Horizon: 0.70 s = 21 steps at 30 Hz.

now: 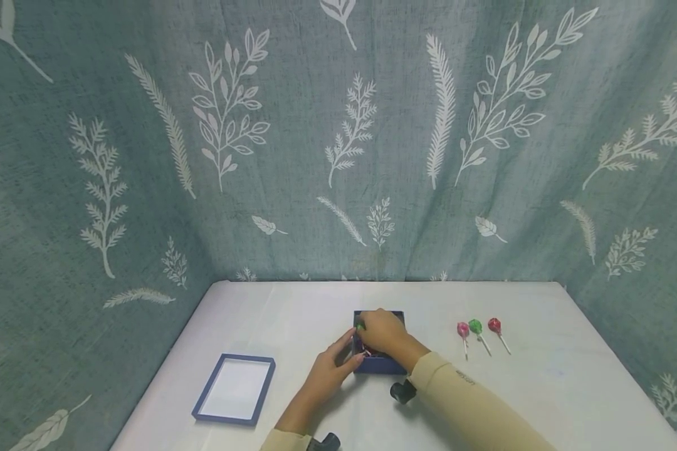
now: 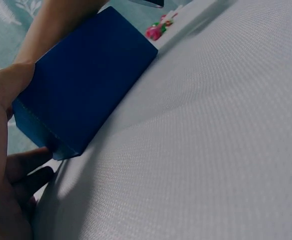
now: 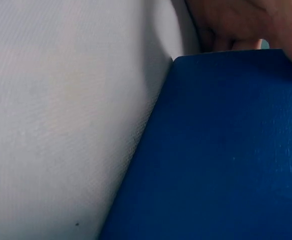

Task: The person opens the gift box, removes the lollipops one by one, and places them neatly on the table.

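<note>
A dark blue open box [image 1: 379, 365] stands on the table with a few small things inside, among them a white stick, mostly covered by the right hand. My left hand [image 1: 326, 374] grips the box's left side, its thumb over the edge at the front corner and its fingers along the wall. In the left wrist view, the box [image 2: 85, 75] shows its plain blue side. My right hand [image 1: 385, 331] reaches down into the box with curled fingers, and a green lollipop [image 1: 361, 326] shows at them; its fingertips are hidden.
Right of the box, a pink lollipop [image 1: 463, 329], a green-wrapped lollipop [image 1: 475, 326] and a red lollipop [image 1: 494, 324] lie in a row. A blue-edged lid [image 1: 264, 391] with a white middle lies at the left. A patterned curtain [image 1: 316, 156] hangs behind the white table [image 1: 310, 307].
</note>
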Motion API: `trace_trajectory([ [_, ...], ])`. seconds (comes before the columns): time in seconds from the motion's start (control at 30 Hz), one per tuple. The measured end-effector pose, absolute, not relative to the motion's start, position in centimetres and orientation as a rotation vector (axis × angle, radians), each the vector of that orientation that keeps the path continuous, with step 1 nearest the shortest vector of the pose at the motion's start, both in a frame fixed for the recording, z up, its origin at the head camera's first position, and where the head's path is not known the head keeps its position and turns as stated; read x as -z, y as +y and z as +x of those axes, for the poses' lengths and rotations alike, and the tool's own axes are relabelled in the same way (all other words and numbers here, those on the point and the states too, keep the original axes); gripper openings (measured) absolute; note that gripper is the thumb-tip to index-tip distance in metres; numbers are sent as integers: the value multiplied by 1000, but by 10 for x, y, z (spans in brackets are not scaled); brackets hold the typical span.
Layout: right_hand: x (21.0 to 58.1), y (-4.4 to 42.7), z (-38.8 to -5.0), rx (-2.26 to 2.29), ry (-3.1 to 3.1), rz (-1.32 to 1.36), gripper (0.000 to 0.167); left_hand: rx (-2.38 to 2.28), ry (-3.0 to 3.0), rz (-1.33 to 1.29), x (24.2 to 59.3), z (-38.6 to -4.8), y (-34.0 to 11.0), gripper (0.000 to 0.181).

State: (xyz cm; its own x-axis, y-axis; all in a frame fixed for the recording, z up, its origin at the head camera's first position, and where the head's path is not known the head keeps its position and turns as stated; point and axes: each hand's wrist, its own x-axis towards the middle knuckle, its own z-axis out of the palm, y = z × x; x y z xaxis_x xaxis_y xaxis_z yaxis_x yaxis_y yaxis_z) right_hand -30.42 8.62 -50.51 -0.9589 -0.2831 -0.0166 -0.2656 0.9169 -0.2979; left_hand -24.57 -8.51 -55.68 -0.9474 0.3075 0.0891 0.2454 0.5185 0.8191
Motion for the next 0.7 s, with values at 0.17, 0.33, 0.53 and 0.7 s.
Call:
trace_trajectory([
  [0.17,506,84,-304,438,3030,-405,27,-1443,2669,481,558,-246,-86,67],
  [0.33,507,82,-302,446,3012,-418,30,-1451,2662,493,557,-246,-87,65],
  [0.53,506,83,-299,391,2990,-462,36,-1456,2653,515,557,-247,-87,67],
  [0.7,505,86,-299,388,2993,-477,36,-1479,2648,523,558,-247,-87,64],
])
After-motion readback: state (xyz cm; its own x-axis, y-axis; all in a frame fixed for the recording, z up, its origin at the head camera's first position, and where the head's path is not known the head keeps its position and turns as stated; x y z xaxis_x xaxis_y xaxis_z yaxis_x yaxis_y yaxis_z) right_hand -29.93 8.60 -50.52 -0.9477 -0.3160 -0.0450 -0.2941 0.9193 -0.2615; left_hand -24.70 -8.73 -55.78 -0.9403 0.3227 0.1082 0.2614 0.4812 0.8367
